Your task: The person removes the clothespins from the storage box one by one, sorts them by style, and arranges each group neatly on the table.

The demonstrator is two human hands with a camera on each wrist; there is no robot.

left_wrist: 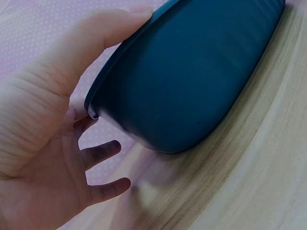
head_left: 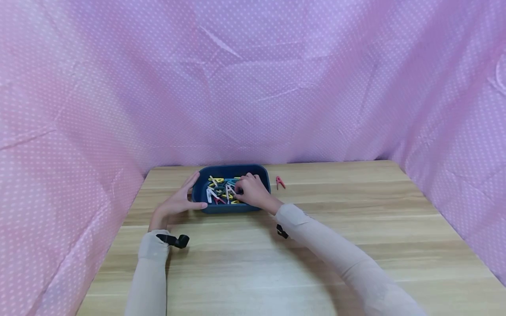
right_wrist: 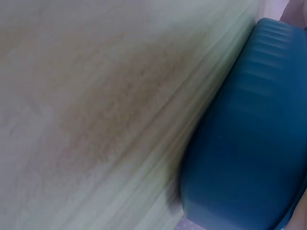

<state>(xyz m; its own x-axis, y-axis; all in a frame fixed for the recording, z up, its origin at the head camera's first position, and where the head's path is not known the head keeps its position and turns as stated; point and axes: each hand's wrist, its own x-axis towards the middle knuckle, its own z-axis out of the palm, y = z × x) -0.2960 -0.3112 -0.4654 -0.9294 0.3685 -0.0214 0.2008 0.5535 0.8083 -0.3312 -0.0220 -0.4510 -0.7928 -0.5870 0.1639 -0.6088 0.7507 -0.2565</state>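
Note:
A dark blue plastic tub (head_left: 233, 209) stands on the table, holding a jumble of clothespins (head_left: 221, 193) in white, yellow, pink and blue. My left hand (head_left: 179, 202) spans the tub's left end, its thumb resting on the near rim and its fingers spread. In the left wrist view, the left thumb (left_wrist: 120, 24) lies along the rim, while other fingers stand apart from the wall. Over the right part of the tub, my right hand (head_left: 253, 191) reaches down with bent fingers among the clothespins. Whether its fingertips pinch one is hidden.
One red clothespin (head_left: 280, 182) lies on the wooden table (head_left: 245, 263), just right of the tub. Pink dotted cloth (head_left: 253, 87) hangs behind the table and along both sides. The tub sits near the table's back edge.

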